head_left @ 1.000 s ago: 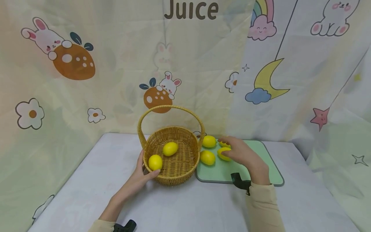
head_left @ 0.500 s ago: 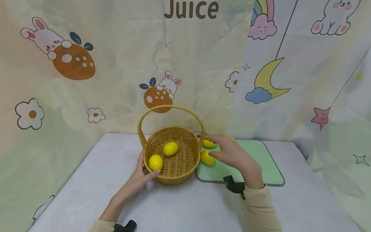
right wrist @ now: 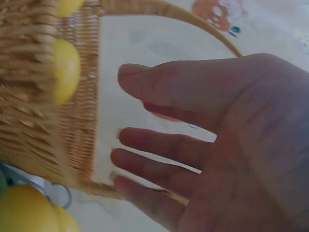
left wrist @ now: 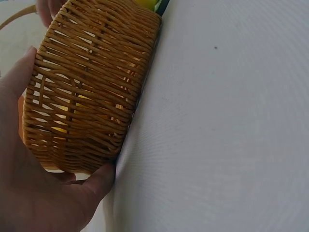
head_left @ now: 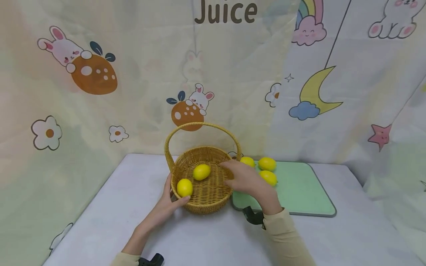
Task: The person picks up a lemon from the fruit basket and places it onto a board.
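Observation:
A round wicker basket with a tall arched handle stands on the table, two yellow lemons inside it. My left hand holds the basket by its left side; in the left wrist view the hand curves around the woven wall. Above the basket's right rim hovers my right hand, its fingers pointing left over the inside. Nothing lies between the thumb and parted fingers of this hand in the right wrist view. Lemons lie on the mat just beyond it.
A light green mat with a grey edge lies right of the basket, partly behind it. White cloth covers the table. A printed curtain hangs close behind the table's back edge.
My right hand has moved left, from above the lemons on the mat to above the basket's right rim. The left hand keeps its hold on the basket. The head view has shifted slightly.

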A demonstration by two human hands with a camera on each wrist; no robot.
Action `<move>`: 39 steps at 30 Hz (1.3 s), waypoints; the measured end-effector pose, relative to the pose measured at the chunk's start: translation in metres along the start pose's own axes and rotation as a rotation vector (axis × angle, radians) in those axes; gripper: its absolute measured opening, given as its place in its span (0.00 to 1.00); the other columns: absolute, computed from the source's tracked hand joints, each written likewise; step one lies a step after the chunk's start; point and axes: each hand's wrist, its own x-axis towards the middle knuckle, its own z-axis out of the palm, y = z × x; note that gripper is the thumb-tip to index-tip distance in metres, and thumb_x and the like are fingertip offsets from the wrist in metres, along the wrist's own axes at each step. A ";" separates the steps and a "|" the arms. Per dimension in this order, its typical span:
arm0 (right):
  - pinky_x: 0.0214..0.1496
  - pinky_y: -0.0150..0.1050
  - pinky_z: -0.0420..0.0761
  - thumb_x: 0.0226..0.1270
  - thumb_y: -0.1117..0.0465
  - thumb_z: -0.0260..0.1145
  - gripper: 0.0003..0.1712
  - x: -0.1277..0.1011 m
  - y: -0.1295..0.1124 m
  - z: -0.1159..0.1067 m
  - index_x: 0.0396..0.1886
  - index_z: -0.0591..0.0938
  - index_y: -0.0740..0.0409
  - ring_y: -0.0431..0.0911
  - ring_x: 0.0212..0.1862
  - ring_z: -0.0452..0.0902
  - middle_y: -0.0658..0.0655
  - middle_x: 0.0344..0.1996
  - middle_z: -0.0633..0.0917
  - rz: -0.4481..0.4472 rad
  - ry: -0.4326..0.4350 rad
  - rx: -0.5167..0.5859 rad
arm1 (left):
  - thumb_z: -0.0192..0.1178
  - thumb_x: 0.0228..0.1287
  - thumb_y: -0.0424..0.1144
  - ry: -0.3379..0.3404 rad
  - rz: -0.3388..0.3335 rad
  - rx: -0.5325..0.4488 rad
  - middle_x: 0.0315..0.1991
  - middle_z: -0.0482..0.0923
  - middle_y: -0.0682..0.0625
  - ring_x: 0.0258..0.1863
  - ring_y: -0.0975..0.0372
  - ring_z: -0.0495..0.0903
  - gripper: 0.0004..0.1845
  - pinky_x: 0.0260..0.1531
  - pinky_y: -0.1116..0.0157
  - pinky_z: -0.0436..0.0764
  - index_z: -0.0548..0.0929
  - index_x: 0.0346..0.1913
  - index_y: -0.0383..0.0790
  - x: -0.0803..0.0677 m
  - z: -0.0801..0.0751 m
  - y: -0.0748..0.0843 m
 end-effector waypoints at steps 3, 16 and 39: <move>0.65 0.51 0.78 0.63 0.58 0.69 0.32 0.010 -0.001 0.014 0.68 0.75 0.51 0.52 0.66 0.75 0.55 0.65 0.78 0.014 -0.014 -0.035 | 0.65 0.63 0.56 0.008 0.003 -0.002 0.82 0.28 0.51 0.80 0.42 0.38 0.58 0.70 0.29 0.46 0.26 0.75 0.75 0.000 0.001 0.000; 0.69 0.54 0.73 0.63 0.60 0.69 0.34 0.045 -0.021 0.039 0.70 0.74 0.49 0.54 0.73 0.66 0.56 0.71 0.72 0.015 -0.119 0.031 | 0.65 0.63 0.56 0.013 -0.002 -0.004 0.82 0.28 0.53 0.81 0.44 0.39 0.58 0.71 0.30 0.45 0.26 0.75 0.75 -0.002 0.000 0.001; 0.58 0.48 0.78 0.57 0.67 0.70 0.37 0.060 -0.014 0.067 0.69 0.75 0.51 0.54 0.58 0.72 0.60 0.60 0.75 -0.050 -0.117 -0.042 | 0.66 0.62 0.57 0.020 0.002 -0.012 0.82 0.32 0.52 0.81 0.45 0.41 0.58 0.71 0.31 0.46 0.27 0.75 0.76 -0.001 0.001 -0.002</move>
